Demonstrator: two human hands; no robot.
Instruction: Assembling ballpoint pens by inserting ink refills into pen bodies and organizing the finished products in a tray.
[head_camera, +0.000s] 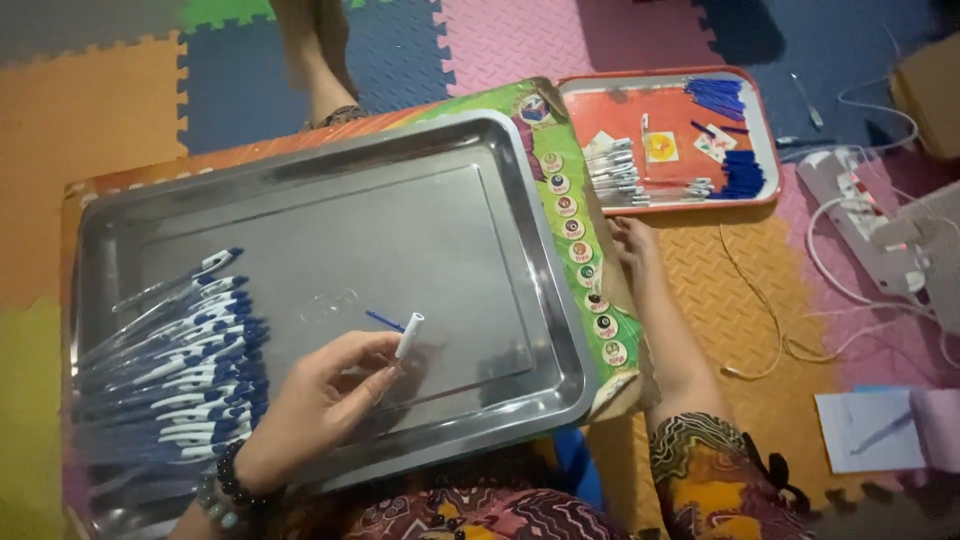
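left hand (318, 400): it is hovering over the near part of the steel tray (300, 160), fingers curled together, thumb and fingertips pinching the lower end of a white pen cap (409, 335) — a beaded bracelet (228, 490) is sitting on the wrist.
white pen cap: it is standing tilted above the middle of the tray, near its near edge, and a thin blue refill (384, 320) is sticking out just beside it, toward the left.
right hand (634, 243): it is resting past the right edge of the tray, at the edge of the cardboard sheet (580, 240); the fingers are looking loosely together, but i cannot tell if they are holding something.
steel tray: it is lying on the colourful cardboard sheet, over the person's lap.
pile of pens (175, 370): blue and white pens are lying in a row along the left edge of the tray, tips pointing right.
red tray (770, 150): it is lying on the foam mat floor (100, 120) beyond the far right corner of the steel tray — it is holding blue pen parts (745, 175) at its right side and clear barrels (615, 170) at its left side.
white power strip (865, 215): it is lying with cables at the right of the red tray.
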